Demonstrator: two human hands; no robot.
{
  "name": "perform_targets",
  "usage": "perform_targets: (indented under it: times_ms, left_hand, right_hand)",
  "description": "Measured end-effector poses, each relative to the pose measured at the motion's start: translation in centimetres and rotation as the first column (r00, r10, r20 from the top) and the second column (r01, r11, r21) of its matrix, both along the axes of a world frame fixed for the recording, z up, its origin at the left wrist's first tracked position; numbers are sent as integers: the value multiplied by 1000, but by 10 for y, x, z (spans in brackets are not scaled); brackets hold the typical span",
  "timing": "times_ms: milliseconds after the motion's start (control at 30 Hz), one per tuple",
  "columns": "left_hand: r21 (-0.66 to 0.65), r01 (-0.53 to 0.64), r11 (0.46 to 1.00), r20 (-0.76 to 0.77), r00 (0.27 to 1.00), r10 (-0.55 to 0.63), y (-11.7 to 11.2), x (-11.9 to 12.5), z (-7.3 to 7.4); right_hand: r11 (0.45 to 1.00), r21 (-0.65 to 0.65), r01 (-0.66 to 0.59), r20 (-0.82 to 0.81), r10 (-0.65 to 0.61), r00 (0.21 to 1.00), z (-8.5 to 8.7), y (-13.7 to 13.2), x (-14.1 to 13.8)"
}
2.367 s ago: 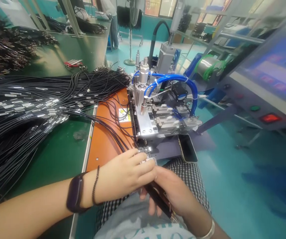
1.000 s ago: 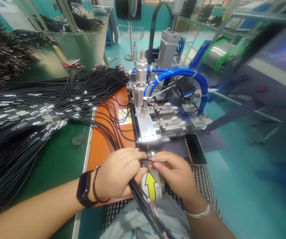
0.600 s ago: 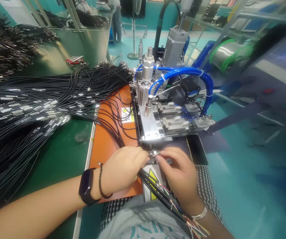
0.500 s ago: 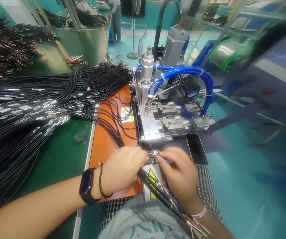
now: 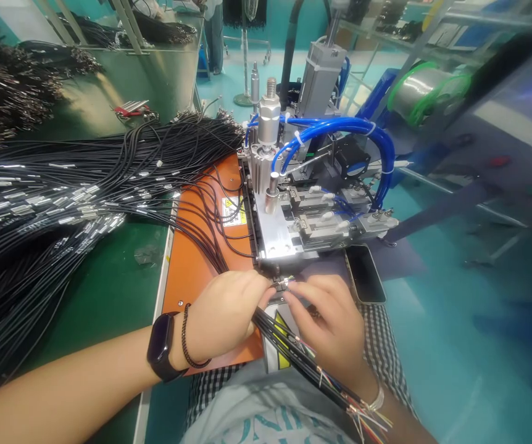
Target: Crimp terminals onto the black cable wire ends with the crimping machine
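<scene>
My left hand (image 5: 229, 308), with a dark watch and a beaded bracelet on its wrist, is closed around a bundle of black cables (image 5: 289, 345). The bundle's stripped ends, with thin coloured wires (image 5: 363, 416), hang toward my lap. Its thumb and forefinger also pinch one cable at the small metal fixture (image 5: 281, 298) on the machine's front. From the other side, my right hand (image 5: 333, 320) brings thumb and forefinger together at that cable's thin wires (image 5: 289, 279). The fingertips partly hide the wire ends.
Just behind my hands stands the machine (image 5: 278, 231) with blue air hoses (image 5: 363, 126). A phone (image 5: 365, 274) lies right of it. Many black cables (image 5: 85, 160) cover the green table (image 5: 122, 271) and cross the orange plate (image 5: 192, 259). A wire spool (image 5: 426, 92) is at right.
Both hands stay at the fixture. My right fingertips have shifted slightly at the thin wires, which now point more upward. The whole view has moved a little.
</scene>
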State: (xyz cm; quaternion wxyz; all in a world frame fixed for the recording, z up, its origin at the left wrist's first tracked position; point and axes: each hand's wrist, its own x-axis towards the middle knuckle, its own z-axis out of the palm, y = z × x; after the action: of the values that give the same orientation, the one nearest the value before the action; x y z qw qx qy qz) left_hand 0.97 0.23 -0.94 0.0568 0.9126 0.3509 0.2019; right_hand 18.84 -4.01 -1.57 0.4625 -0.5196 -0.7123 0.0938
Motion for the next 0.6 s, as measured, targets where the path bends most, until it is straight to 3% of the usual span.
perform_targets:
  times_ms: [400,600]
  left_hand:
    - [-11,89,996,85,993,-88,0,-3,2]
    - [-66,147,987,28,989,-145,0,-5,3]
  right_hand:
    - [959,-269,-86,-150,46,988,-3,7,1]
    - [952,-272,-140,-127,109,986,-1,9,5]
